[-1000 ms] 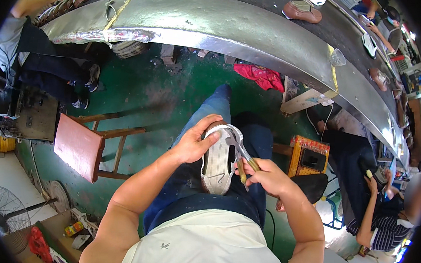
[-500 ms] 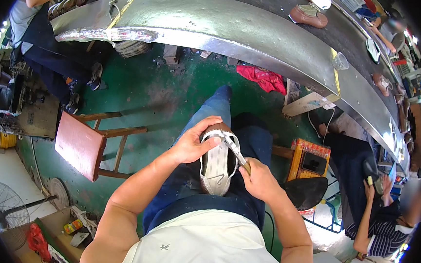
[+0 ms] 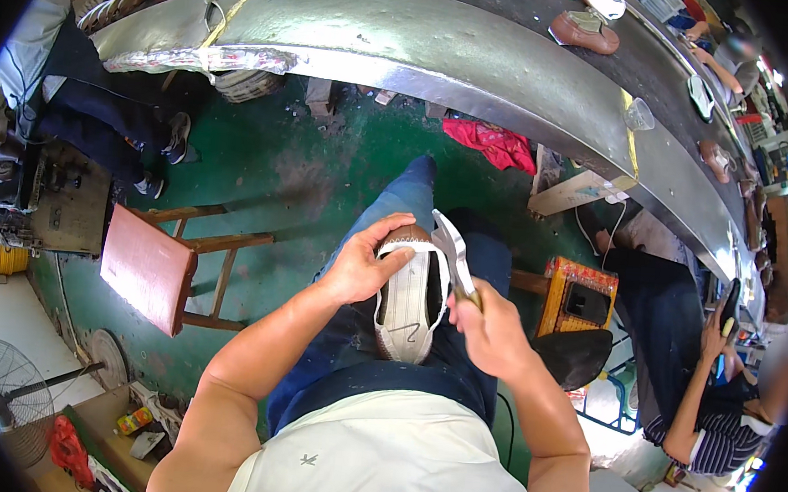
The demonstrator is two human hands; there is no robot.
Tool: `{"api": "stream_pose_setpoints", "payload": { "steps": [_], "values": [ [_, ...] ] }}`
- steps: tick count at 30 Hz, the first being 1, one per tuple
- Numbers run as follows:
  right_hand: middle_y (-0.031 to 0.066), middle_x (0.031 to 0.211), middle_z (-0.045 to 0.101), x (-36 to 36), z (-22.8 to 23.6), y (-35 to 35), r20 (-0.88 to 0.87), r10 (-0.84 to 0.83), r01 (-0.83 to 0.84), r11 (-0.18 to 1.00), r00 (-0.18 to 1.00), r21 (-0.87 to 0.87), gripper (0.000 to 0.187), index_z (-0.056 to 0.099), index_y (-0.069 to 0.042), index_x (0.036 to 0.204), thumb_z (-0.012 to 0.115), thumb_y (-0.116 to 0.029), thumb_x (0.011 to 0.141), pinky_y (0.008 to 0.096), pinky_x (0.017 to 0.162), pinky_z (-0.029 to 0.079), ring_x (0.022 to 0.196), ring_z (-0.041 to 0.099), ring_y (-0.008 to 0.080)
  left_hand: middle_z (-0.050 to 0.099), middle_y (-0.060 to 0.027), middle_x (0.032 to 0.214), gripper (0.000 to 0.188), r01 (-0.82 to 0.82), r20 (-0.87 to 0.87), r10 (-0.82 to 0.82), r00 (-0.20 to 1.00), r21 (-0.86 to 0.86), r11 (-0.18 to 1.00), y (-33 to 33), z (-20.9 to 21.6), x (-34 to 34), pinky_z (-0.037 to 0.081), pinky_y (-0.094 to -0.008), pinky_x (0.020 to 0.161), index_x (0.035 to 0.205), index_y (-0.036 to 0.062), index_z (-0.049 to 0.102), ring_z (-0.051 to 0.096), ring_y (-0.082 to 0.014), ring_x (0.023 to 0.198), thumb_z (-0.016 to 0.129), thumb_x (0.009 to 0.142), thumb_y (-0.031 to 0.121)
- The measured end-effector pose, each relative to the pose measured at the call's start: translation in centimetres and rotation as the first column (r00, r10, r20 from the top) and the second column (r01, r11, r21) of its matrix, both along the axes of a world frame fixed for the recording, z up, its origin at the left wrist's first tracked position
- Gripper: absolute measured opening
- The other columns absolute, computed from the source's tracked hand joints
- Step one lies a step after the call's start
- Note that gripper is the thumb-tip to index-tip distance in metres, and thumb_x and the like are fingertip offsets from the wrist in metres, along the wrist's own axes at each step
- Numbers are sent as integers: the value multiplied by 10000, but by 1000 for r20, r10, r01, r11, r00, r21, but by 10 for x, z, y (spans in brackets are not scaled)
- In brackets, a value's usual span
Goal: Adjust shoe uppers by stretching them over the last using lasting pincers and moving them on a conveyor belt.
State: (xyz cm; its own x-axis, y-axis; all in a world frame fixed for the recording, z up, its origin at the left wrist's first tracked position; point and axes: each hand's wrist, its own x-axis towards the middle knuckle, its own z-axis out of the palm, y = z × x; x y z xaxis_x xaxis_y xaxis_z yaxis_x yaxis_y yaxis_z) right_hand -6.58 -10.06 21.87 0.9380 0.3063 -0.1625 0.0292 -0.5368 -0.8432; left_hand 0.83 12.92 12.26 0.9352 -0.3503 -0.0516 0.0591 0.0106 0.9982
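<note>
A partly built shoe (image 3: 405,313) rests on my lap, underside up, its brown toe pointing away from me. Its pale base carries a dark drawn mark near the heel, and a white edge runs around it. My left hand (image 3: 362,267) is wrapped round the toe end, thumb pressing on the white edge. In my right hand (image 3: 491,328) are metal pincers (image 3: 452,245), gripped by the handles. Their silver head points up and away, just right of the toe and apart from the edge.
A long metal-edged workbench (image 3: 380,53) curves across the far side, with brown shoes (image 3: 584,31) on it. To the left stands a pink-topped stool (image 3: 148,267); to the right, an orange-framed stool (image 3: 582,300). Co-workers sit at right and stand at left. A fan (image 3: 9,397) is lower left.
My right hand has drawn the pincers off the shoe's edge and turned their head upright, to the right of the toe. My left hand still grips the toe.
</note>
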Motion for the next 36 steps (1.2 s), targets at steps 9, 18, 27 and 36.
{"api": "stream_pose_setpoints", "payload": {
  "steps": [9, 18, 27, 36],
  "values": [
    [120, 875, 696, 7, -38, 0, 13, -194, 194, 980, 981, -43, 329, 590, -14, 1076, 671, -305, 947, 367, 751, 548, 786, 699, 251, 597, -148, 1361, 589, -92, -140, 92, 986, 9, 996, 8, 12, -37, 429, -334, 1086, 1495, 7, 433, 566, -212, 1249, 669, 966, 115],
    [191, 856, 689, -28, -91, -6, -390, -283, 310, 951, 876, 8, 369, 581, 78, 1079, 670, -211, 866, 372, 643, 550, 683, 693, 230, 711, -142, 1161, 470, -9, -248, 34, 968, 100, 995, -7, -20, -73, 494, -325, 980, 1367, -33, 562, 657, -197, 1080, 508, 901, 0],
    [121, 793, 672, -50, -115, -55, -336, -367, 415, 907, 867, 79, 334, 592, 49, 1051, 646, -54, 739, 348, 629, 551, 675, 670, 202, 660, -62, 1268, 634, 337, -652, -441, 617, -288, 896, -45, -6, -31, 562, -418, 906, 1456, 132, 522, 661, -210, 1130, 591, 847, -26],
    [204, 924, 709, -96, -30, -94, -174, -118, 32, 901, 978, -433, 463, 543, 18, 1338, 625, -226, 954, 465, 818, 548, 922, 690, 406, 504, -127, 1467, 947, 413, -375, -403, 835, -57, 909, -65, -32, -81, 345, -353, 1171, 1602, 22, 175, 467, -209, 1369, 756, 855, 28]
  ]
}}
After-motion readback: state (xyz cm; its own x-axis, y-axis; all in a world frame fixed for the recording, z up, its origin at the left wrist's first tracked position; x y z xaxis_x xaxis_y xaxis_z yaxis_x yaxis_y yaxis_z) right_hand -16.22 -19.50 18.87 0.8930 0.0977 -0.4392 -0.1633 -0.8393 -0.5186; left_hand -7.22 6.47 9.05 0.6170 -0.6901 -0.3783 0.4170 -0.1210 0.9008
